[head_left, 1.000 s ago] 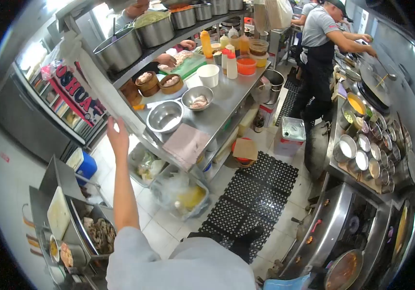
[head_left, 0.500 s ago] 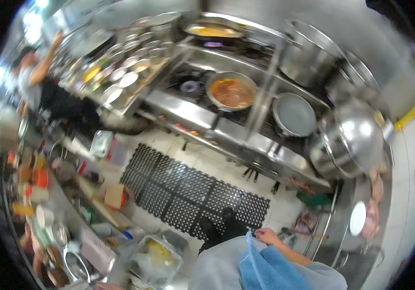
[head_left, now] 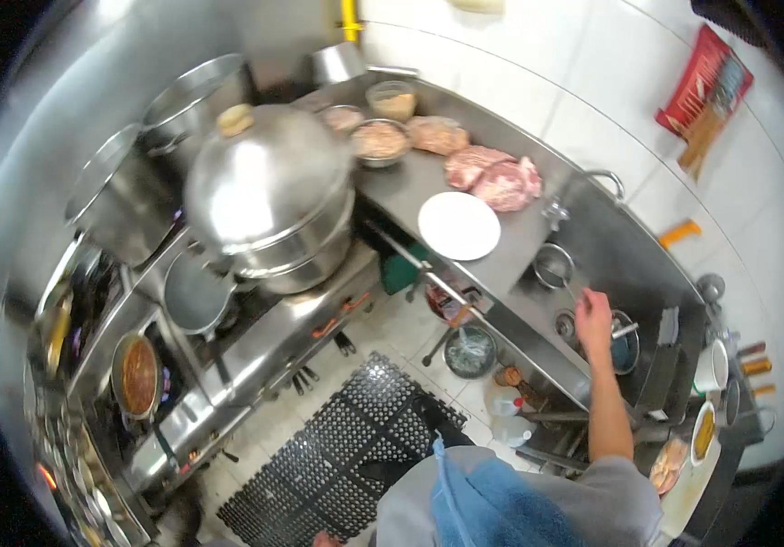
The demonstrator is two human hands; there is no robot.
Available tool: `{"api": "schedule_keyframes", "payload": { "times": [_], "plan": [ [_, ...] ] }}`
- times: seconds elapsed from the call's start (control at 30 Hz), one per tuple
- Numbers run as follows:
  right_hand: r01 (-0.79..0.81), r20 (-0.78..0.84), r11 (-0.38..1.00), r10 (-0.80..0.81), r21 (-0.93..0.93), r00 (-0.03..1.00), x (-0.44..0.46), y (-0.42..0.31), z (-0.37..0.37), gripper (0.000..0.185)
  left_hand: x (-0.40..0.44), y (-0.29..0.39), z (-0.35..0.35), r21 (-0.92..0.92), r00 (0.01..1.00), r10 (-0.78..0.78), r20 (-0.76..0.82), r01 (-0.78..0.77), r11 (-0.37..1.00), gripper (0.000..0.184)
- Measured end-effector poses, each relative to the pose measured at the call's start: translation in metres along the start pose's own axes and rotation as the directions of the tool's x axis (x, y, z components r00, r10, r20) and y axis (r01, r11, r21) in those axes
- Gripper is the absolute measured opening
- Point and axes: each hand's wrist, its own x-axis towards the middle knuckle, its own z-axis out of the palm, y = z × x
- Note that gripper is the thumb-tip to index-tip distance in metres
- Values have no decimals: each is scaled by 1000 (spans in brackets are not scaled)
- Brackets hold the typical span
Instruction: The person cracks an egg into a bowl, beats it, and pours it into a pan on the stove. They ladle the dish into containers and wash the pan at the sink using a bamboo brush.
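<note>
My right hand [head_left: 594,321] reaches over the metal sink [head_left: 524,296], its fingers closed around the thin handle of a round metal ladle [head_left: 553,265]. The ladle's bowl points away from me, near the faucet [head_left: 555,213]. Beside the hand, a metal pot [head_left: 626,351] with a light handle stands in the sink. Only a small part of my left hand [head_left: 326,540] shows at the bottom edge, its fingers cut off from view. A blue cloth [head_left: 492,501] hangs over my grey clothing.
A white plate [head_left: 459,225] and raw meat [head_left: 504,182] lie on the steel counter. Left of it stand a large domed steamer [head_left: 269,187] and a stove with a pan of red stew [head_left: 139,374]. A black perforated mat [head_left: 342,456] covers the floor; plastic jugs [head_left: 510,428] stand below the sink.
My view has turned right from the stove to the sink. My right hand has left the blue cloth and stretched forward to the ladle. The co-worker is out of sight.
</note>
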Motion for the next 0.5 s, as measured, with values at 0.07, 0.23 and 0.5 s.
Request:
{"api": "schedule_keyframes", "payload": {
  "times": [0.07,0.23,0.5],
  "plan": [
    [-85,153,936,144,-340,978,-4,111,17,40,33,-4,-27,40,996,85,-28,-84,996,50],
    [-228,467,907,383,-354,797,-51,232,49,52,-43,146,29,-109,990,-21,-136,6,994,42],
    [-110,456,846,385,-521,802,-23,222,43,53,54,64,92,742,680,477,557,-665,83,24]
  ]
}}
